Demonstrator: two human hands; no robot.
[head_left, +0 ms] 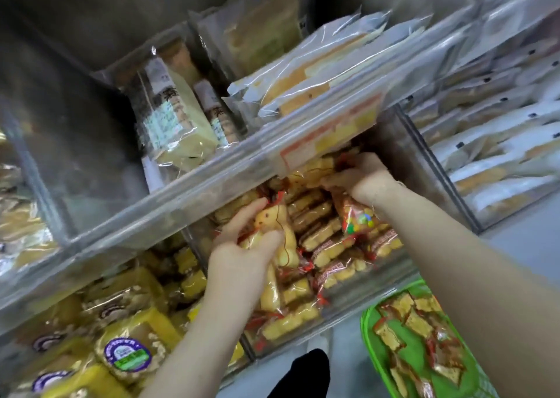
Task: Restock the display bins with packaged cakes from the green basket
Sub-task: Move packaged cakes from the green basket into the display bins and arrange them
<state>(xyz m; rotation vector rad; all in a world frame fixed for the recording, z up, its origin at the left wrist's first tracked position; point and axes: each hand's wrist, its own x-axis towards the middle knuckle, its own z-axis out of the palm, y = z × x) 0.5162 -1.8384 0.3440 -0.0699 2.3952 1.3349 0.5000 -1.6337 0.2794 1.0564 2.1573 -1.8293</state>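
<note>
Head view: both hands are inside the clear bin (403, 264) on the lower shelf, under the front edge of the upper shelf (181, 182). The left hand (242, 264) grips a bear-shaped cake (272, 219) in clear wrap, thumb across the front and fingers curled behind, holding it over the stack. The right hand (363, 179) reaches deeper, toward the back of the bin, with fingers curled round the top of a red-edged packet (357, 219) that hangs below the palm.

The bin already holds many packets (327, 240), lying in rough rows up to about its front wall — by the look of it, well on the way to full, though the back is hidden by the shelf above. The basket (375, 346) sits at lower right, below and just beside the bin, and still carries a layer of packaged cakes (418, 325). So I judge the job as mid-way: one bin largely stocked, two packets in hand not yet set down, and more stock left in the basket — whether other bins need filling cannot be told.
</note>
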